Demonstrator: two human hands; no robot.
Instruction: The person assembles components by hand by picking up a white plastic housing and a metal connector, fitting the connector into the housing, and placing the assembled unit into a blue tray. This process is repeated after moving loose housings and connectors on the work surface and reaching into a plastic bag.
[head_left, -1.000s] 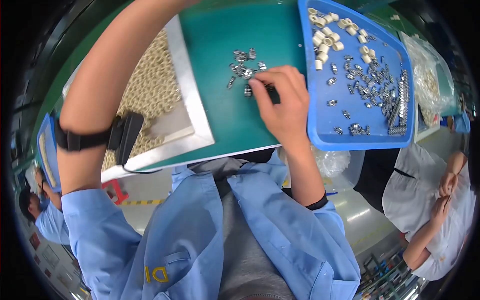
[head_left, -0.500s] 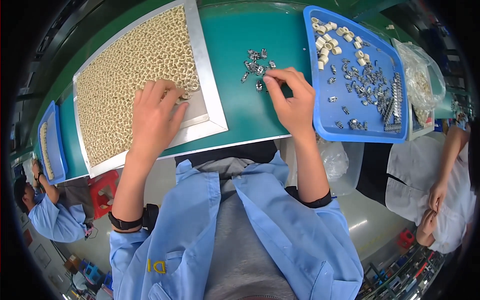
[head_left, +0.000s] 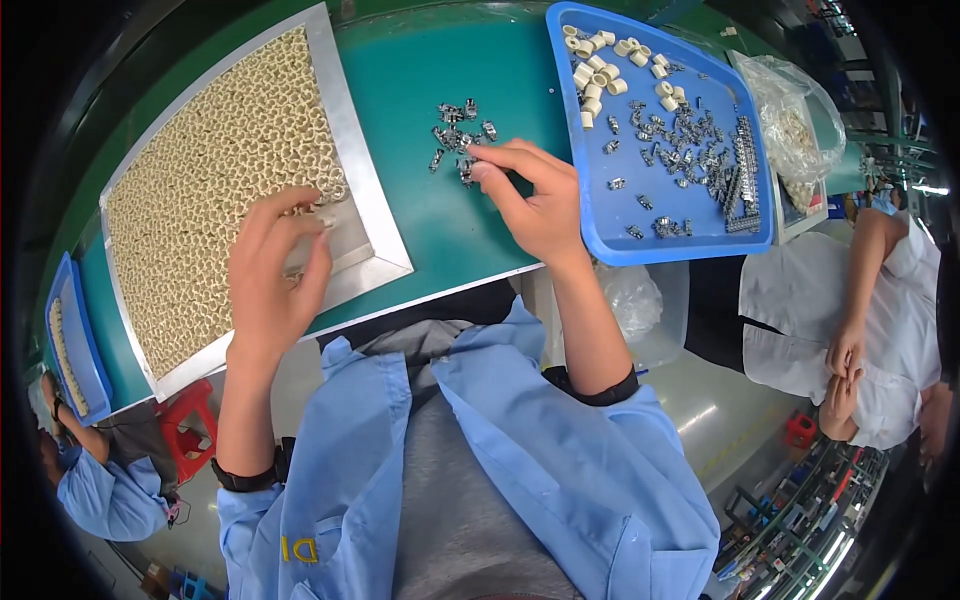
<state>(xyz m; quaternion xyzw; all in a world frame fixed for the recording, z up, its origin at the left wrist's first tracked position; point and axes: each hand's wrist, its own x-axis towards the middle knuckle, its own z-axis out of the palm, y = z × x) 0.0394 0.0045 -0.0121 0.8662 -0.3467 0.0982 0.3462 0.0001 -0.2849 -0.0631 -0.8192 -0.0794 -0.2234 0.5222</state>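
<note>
My left hand (head_left: 275, 270) is over the near right corner of a metal-framed tray (head_left: 365, 170) packed with small cream-coloured rings (head_left: 210, 200). Its fingers curl toward the thumb, the tips almost meeting; what lies between them, if anything, I cannot make out. On the green tabletop lies a loose pile of small dark metal clips (head_left: 455, 125). At the pile's near right side my right hand (head_left: 540, 205) pinches with thumb and forefinger on a small metal clip (head_left: 465, 172), partly covered by the fingertips.
Right of the pile stands a blue tray (head_left: 640, 245) with white cylinders, loose metal clips and linked rows of them. Beyond it is a clear plastic bag (head_left: 795, 115). A narrow blue tray (head_left: 95, 400) sits at far left. Other people are at both sides, near a red stool (head_left: 190, 425).
The whole view has shifted, moving the trays leftward in the picture. My left hand's fingers have curled in toward the thumb. My right hand stays at the clip pile.
</note>
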